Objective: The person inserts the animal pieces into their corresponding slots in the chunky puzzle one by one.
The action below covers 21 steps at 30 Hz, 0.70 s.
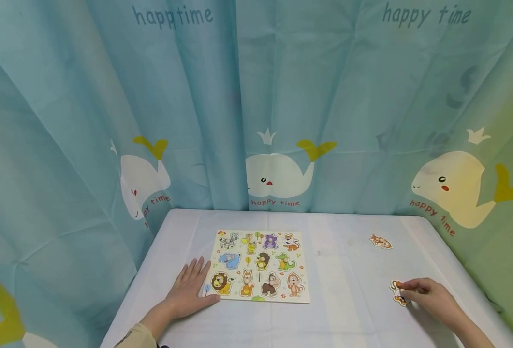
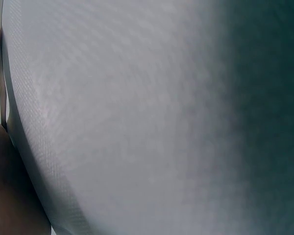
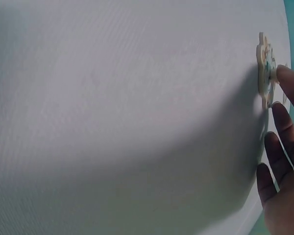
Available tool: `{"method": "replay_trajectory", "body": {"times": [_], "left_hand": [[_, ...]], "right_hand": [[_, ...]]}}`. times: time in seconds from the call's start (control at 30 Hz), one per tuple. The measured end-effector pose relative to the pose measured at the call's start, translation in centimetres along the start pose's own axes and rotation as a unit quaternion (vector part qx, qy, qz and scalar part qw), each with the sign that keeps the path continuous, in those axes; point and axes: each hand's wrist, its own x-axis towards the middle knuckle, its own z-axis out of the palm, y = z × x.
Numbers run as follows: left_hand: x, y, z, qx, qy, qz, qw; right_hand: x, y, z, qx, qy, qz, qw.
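Note:
A wooden animal puzzle board lies on the table, its printed places showing a zebra, giraffe, lion, elephant, monkey and other animals. My left hand rests flat at the board's left edge, fingers spread, with the thumb at its front left corner. Off to the right, my right hand pinches an orange and white animal puzzle piece. In the right wrist view, thumb and finger meet at the small knob on the piece, which is seen nearly edge-on. The other fingers are loosely bent below it.
Farther back on the right lies another orange animal puzzle piece. A pale cloth covers the table. Blue curtains printed with whales hang behind the table and along both sides.

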Motion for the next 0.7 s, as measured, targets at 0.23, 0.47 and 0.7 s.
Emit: {"method": "replay_trajectory", "body": {"times": [0.23,0.47,0.7], "left_hand": [[-0.03,0.04,0.03,0.006,-0.003,-0.005,1.0],[-0.05,-0.09,0.24,-0.002,0.005,-0.004,1.0],[-0.03,-0.05,0.23,0.002,0.002,-0.005,1.0]], "right_hand": [[0.46,0.43,-0.12,-0.031,-0.006,-0.001,0.999],[0.36,0.78,-0.12,-0.047,0.014,-0.034,0.998],[0.48,0.85,-0.12,-0.046,0.011,-0.025,0.999]]}}
